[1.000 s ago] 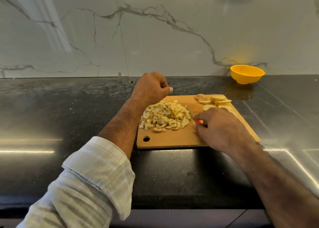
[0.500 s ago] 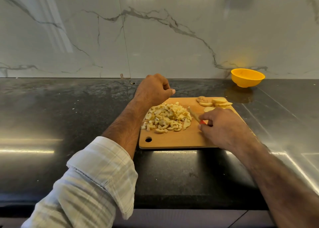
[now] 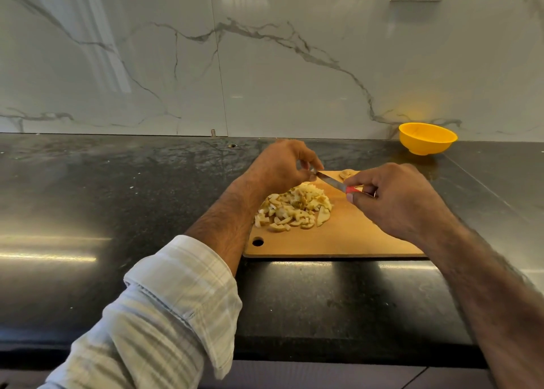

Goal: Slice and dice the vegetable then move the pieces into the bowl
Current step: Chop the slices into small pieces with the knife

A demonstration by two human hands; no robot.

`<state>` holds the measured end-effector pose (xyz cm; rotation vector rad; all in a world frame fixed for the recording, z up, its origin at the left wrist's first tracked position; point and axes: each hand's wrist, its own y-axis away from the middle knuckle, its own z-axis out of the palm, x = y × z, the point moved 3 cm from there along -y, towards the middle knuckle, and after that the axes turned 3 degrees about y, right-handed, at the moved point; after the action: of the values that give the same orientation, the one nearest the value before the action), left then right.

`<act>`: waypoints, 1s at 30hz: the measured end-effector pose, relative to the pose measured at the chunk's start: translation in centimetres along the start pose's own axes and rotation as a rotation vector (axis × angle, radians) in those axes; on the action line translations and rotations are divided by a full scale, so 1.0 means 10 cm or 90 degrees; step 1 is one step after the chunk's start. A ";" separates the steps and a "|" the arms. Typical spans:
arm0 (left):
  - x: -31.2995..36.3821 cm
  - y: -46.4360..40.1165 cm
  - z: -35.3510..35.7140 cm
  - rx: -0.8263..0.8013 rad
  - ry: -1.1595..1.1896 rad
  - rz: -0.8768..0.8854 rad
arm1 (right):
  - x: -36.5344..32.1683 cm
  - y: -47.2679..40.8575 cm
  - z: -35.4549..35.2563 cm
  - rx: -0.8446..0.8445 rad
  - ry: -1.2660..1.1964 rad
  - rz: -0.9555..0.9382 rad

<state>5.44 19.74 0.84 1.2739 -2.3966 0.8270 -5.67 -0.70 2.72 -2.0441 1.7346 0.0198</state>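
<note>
Counter with yellow bowl

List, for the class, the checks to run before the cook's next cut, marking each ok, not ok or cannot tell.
1. Right hand grips the knife: ok.
2. Left hand fingers clear of the blade: not ok, they pinch its tip.
3. Diced pieces piled on the cutting board: ok.
4. Bowl upright, right of the board: ok.
5. Uncut slices remaining: cannot tell, the right hand hides them.

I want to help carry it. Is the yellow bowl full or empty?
Empty, as far as shows: the bowl has bare yellow inside; the pieces lie on the board.
</note>
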 end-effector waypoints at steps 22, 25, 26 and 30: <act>0.33 0.00 0.23 0.049 -0.167 0.026 | 0.81 0.28 -0.01 0.158 -0.055 0.114; 0.50 0.00 0.41 -0.009 -0.173 0.015 | 0.92 0.35 0.00 0.269 -0.070 0.119; 0.59 -0.01 0.47 -0.024 -0.161 0.017 | 0.93 0.36 0.01 0.289 -0.074 0.120; 0.87 -0.11 0.82 -0.113 -0.198 0.008 | 0.89 0.37 0.03 0.313 -0.032 0.098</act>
<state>1.47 8.55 -0.82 1.4029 -2.6466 0.4316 -7.18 -9.29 -1.42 -1.5421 1.6612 -0.2773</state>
